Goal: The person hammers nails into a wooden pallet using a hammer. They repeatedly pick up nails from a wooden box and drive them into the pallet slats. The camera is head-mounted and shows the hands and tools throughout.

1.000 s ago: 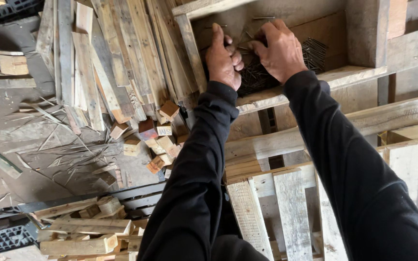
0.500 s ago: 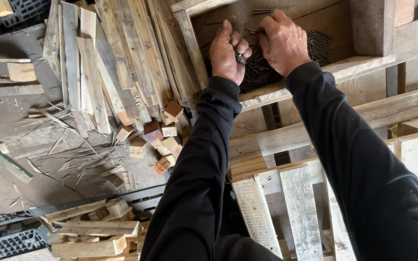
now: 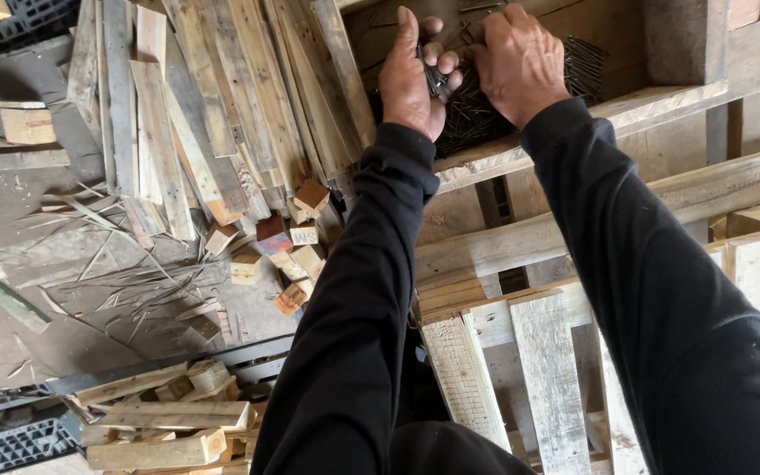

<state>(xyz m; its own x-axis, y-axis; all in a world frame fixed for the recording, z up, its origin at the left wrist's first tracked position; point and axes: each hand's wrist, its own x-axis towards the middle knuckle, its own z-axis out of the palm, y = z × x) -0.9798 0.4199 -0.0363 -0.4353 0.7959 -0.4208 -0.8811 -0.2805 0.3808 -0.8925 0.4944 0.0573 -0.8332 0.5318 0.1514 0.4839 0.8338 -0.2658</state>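
Both my hands reach into a wooden box [image 3: 565,132] holding a heap of dark nails [image 3: 573,66]. My left hand [image 3: 415,79] is raised over the box's left side with a few nails pinched between its fingers. My right hand [image 3: 521,62] is curled palm-down on the pile, its fingers closed among the nails next to the left fingertips. Both arms wear black sleeves. What lies under the right palm is hidden.
A wooden pallet [image 3: 503,255] lies under my arms, its slats running toward me. Long planks [image 3: 222,105] lean at upper left, small wood blocks [image 3: 292,255] lie below them, splinters cover the floor [image 3: 63,264], and offcuts [image 3: 160,422] are stacked by a black plastic crate [image 3: 10,440] at bottom left.
Both hands have shifted up and rightward in the view and lifted slightly off the pile; the left hand has opened its palm more while nails stay between its fingers.
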